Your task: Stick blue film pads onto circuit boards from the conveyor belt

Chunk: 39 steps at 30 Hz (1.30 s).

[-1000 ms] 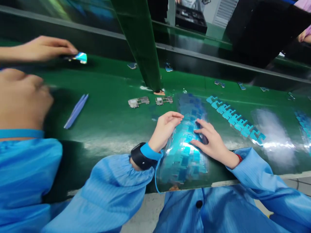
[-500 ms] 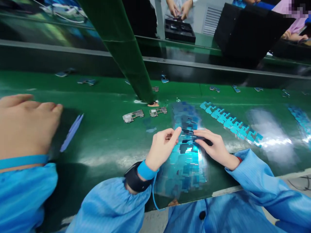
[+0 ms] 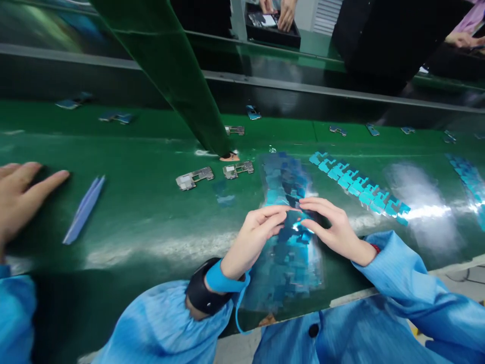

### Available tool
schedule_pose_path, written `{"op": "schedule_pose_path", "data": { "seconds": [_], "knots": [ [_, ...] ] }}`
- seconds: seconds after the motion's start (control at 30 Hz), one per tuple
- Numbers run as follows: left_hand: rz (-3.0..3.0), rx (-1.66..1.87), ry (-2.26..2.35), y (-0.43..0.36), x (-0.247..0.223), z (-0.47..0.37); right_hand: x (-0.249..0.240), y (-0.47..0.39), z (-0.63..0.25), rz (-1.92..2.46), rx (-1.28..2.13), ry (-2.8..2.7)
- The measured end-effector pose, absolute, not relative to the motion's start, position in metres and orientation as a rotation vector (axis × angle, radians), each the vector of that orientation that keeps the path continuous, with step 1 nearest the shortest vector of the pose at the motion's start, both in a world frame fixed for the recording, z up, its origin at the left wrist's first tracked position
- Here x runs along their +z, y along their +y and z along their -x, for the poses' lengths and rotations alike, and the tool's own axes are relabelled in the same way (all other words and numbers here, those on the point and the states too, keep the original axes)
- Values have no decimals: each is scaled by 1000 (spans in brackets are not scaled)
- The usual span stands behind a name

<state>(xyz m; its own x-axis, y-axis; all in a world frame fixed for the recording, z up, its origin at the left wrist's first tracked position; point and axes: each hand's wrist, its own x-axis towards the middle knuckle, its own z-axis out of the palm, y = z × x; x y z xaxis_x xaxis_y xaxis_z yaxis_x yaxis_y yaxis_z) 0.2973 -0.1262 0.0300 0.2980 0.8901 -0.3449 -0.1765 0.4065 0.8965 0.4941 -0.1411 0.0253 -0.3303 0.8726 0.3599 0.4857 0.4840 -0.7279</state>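
Observation:
My left hand is closed in a pinch above the blue film sheets, with a thin flat piece seen nearly edge-on at its fingertips. Facing it, my right hand has thumb and fingers apart, close to that piece; I see nothing gripped between them. Beneath both hands lies a stack of clear sheets carrying shiny blue film cut-outs. Farther back are two bare circuit boards side by side on the green table mat.
Another person's hand rests at the far left beside slim lilac tweezers. A green slanted post rises behind the boards. Right of my hands lies a strip of blue films. Several small boards line the back.
The dark pieces between my hands are no longer plainly visible, and my right fingers have spread. The other person's hand has moved left. The view has shifted slightly.

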Motion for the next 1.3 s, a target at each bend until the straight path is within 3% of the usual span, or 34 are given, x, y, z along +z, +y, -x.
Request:
{"op": "schedule_pose_path", "data": {
  "seconds": [0.27,0.67,0.87,1.03,1.3],
  "knots": [
    [-798,767,960,-129,30,-299,22,-144,-487,971,171,-2131],
    [-791,823,882,-121,33,-307,18,-151,-493,895,-107,-2117],
    [-999,952,1062,-113,26,-308,47,-151,-502,1053,238,-1975],
    [-1472,845,1387,-114,26,-304,73,-80,-505,1450,566,-1911],
    [-1968,561,1685,-117,33,-297,57,72,-460,1589,434,-1820]
  ]
}}
